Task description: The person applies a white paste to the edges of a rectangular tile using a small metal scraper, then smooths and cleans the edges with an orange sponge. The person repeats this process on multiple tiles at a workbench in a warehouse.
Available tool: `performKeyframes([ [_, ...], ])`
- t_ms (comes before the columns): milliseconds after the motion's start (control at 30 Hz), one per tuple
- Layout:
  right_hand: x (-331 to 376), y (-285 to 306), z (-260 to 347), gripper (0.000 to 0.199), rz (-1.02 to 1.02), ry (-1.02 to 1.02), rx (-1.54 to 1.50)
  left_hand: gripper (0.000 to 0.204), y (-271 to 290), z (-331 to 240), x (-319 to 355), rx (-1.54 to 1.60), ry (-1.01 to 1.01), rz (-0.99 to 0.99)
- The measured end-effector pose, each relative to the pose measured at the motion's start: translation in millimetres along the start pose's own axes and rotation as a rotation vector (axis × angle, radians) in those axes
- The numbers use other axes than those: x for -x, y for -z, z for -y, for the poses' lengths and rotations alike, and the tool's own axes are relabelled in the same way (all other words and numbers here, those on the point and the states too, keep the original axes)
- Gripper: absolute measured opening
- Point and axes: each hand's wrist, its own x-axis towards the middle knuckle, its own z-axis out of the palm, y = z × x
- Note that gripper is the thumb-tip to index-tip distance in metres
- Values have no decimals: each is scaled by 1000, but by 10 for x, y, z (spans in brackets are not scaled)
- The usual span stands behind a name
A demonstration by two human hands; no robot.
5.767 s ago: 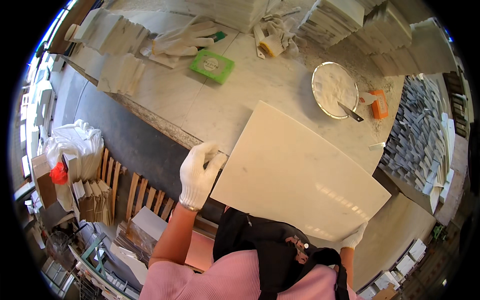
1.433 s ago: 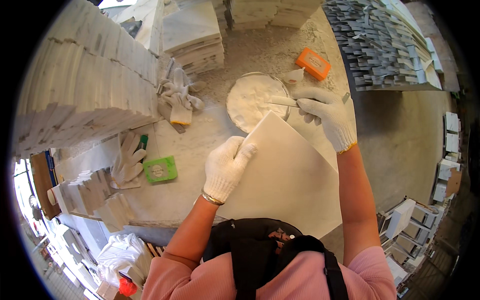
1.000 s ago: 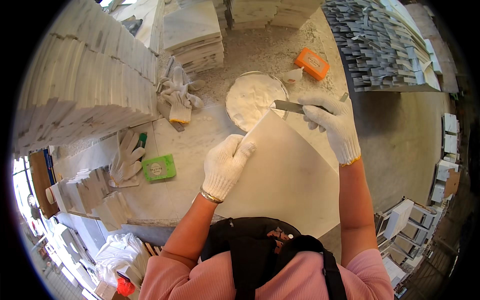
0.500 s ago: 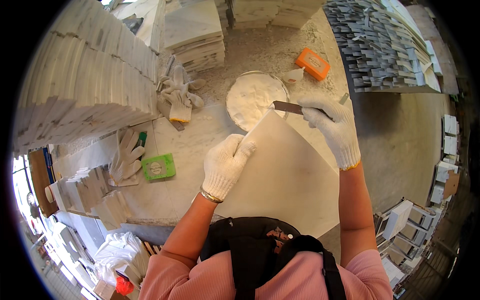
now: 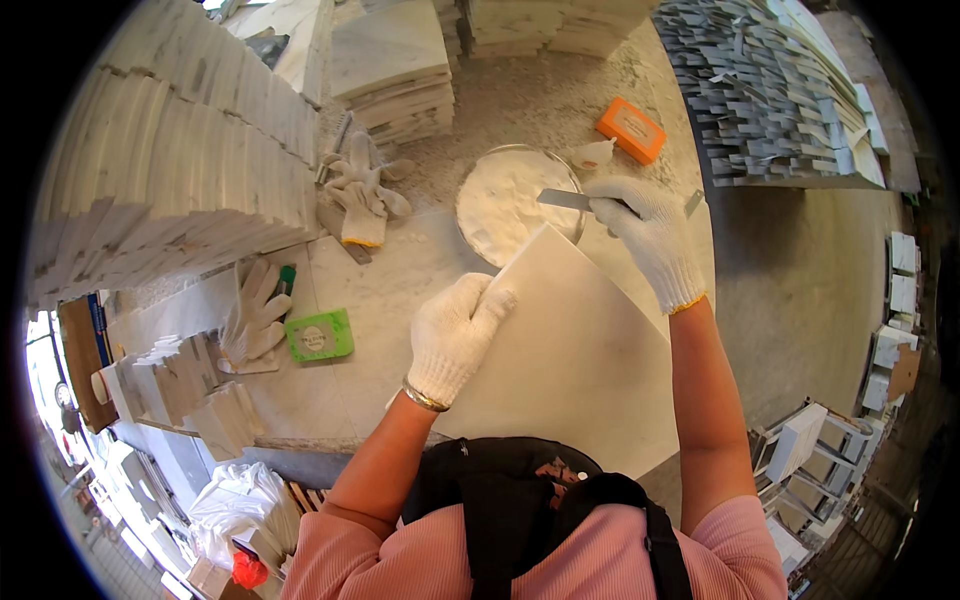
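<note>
Both of my hands wear white knit gloves. My left hand [image 5: 455,335] is closed on the left edge of a white stone tile [image 5: 575,350], thumb on its face and fingers hidden behind. The tile is tilted, one corner pointing away from me. A flat metal scraper blade [image 5: 565,199] is gripped in my right hand [image 5: 645,235], its tip over the near right part of a round pan [image 5: 463,230]. White powder or paste [image 5: 510,195] fills the pan. Between the blade and the tile's far corner there is a small gap.
Tall stacks of stone tiles [image 5: 190,150] stand at the left and more tiles [image 5: 390,70] at the back. An orange box [image 5: 632,130] lies beyond the pan. Spare gloves [image 5: 362,190] and a green box [image 5: 319,335] lie left. Grey strips [image 5: 760,100] are piled far right.
My right hand has drawn the scraper off the tile's far corner and turned the blade, which now shows its flat grey side over the pan. My left hand keeps its hold on the tile.
</note>
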Motion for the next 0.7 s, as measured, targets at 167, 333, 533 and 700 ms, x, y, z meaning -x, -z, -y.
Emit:
performKeyframes([
  [167,-118,-76,-68,20,45,-44,75,33,11,-2,11,1,8,6],
  [333,-231,-145,-256,23,84,-42,210,33,12,-7,26,-26,-14,9],
  [533,-207,-115,-153,26,174,-146,-14,29,32,-72,89,-58,-54,-24],
  [700,-79,110,100,28,172,-223,-194,28,53,-121,155,-52,-88,-36],
])
